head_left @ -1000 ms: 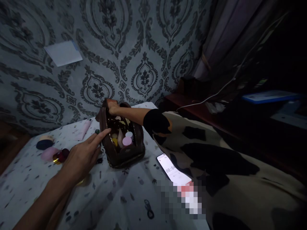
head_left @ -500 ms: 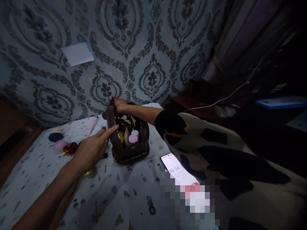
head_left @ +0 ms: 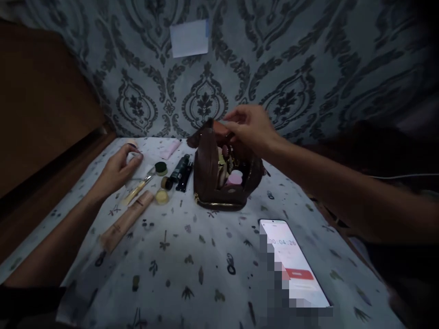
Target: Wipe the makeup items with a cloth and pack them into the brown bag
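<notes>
A brown toiletry bag (head_left: 206,169) stands unzipped on the bed, with a pink-lidded jar (head_left: 235,178) and other small items inside. At its back rim is my right hand (head_left: 254,128), thumb and fingers closed on the bag's edge beside an orange-brown panel (head_left: 221,129). My left hand (head_left: 116,170) is at the left, its fingers curled over something whitish that I cannot make out. Just behind those fingers shows a small round jar (head_left: 131,143), partly hidden. Close by lie a brush (head_left: 139,186), a green-lidded jar (head_left: 161,168) and a beige tube (head_left: 126,221).
A dark green bottle (head_left: 180,168), a black tube (head_left: 185,178), a yellow jar (head_left: 162,197) and a pink tube (head_left: 169,148) lie left of the bag. A phone (head_left: 298,260) with a running timer lies in front. Wooden furniture (head_left: 44,109) borders the left; a patterned wall is behind.
My left hand has left the bag's near left rim and gone left to the small items. My right hand has risen from inside the bag to its back rim. The view has turned left.
</notes>
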A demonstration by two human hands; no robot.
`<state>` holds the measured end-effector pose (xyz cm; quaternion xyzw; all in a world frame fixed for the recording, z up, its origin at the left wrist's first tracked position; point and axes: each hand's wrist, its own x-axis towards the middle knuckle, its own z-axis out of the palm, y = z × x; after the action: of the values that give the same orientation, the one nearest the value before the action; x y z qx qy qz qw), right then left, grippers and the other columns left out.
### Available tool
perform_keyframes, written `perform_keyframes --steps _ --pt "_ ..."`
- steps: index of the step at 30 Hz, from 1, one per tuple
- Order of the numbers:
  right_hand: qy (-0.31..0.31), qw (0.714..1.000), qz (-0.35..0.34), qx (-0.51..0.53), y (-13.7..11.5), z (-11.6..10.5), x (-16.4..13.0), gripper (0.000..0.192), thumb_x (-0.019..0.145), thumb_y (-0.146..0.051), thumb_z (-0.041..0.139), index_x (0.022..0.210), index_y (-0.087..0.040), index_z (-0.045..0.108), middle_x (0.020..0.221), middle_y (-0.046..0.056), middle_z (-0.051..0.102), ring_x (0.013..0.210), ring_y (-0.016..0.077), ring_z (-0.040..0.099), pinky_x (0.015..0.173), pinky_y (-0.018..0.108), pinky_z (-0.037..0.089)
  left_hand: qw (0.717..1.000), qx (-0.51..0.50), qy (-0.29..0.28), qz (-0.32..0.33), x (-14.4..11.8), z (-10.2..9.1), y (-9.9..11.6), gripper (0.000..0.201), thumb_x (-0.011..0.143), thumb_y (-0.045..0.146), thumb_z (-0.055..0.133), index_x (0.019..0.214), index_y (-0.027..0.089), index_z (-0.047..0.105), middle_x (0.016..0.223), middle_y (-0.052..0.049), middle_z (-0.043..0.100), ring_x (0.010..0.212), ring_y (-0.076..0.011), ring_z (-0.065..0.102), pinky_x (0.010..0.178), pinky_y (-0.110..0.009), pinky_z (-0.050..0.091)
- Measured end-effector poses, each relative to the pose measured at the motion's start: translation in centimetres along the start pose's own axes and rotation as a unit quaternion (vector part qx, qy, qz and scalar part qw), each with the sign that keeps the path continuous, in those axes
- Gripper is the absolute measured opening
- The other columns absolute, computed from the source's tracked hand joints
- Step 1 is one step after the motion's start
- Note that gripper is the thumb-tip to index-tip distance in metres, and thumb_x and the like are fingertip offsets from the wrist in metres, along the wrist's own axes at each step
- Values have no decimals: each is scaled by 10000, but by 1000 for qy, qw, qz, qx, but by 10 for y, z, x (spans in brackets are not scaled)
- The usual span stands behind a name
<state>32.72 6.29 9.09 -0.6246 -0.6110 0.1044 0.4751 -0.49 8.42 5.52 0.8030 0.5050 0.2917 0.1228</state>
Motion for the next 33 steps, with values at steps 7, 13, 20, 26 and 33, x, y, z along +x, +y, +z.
perform_keyframes --steps 7,13,20,26,33 --pt "-70 990 -33 119 -59 10 -79 79 799 -170 615 861 -201 653 842 56 695 750 191 702 525 252 513 992 -85 10 -97 -25 -10 -50 373 845 548 426 911 195 528 566 62 323 502 -125 306 476 -240 245" --pt "-210 949 66 227 -70 60 -145 82 800 -235 602 866 -215 647 796 46 675 720 172 664 522 256 519 996 -37 -3 -79 -36 8 -87 452 868 541 396 1033 162 580 736 6 516 659 -163 449 630 -266 394" --pt "-250 887 191 339 -62 129 -199 154 758 -312 637 844 -185 632 775 18 634 728 158 667 509 216 494 991 54 -121 11 -53 42 -103 537 907 482 419 1286 115 521 1126 -127 537 1053 -277 527 973 -418 428" --pt "-259 876 226 340 -55 161 -221 129 771 -290 623 856 -193 626 699 1 633 658 138 635 528 216 479 996 64 -61 22 -70 34 -96 468 963 347 300 1309 102 498 1169 -144 510 1121 -269 510 1026 -426 418" --pt "-217 873 225 373 -42 171 -236 94 782 -276 593 827 -195 611 703 -9 618 653 137 638 564 235 492 989 98 -92 59 -106 32 -58 481 975 407 337 1385 171 427 1288 -138 538 1174 -280 541 984 -430 466"
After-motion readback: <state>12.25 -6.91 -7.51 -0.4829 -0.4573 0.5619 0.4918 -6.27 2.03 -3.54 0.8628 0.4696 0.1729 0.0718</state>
